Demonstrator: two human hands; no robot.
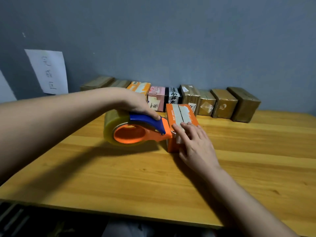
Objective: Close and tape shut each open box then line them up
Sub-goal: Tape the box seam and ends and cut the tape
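Left hand [136, 103] wrapped around blue handle of orange tape dispenser [136, 129], cutter end against near left corner of orange box [181, 117]. Right hand [196, 146] flat, fingers straight, pressing tape down on near end of box. Box mid-table on wooden table [239, 159], flaps closed, just in front of row of taped boxes [205, 101] along blue wall [171, 40]. Paper sheet [49, 72] on wall at left.

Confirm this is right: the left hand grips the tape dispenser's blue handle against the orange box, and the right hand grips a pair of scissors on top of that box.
Not quite. The head view shows no scissors: the right hand lies with straight fingers on the orange box. The left hand does grip the tape dispenser by its blue handle.
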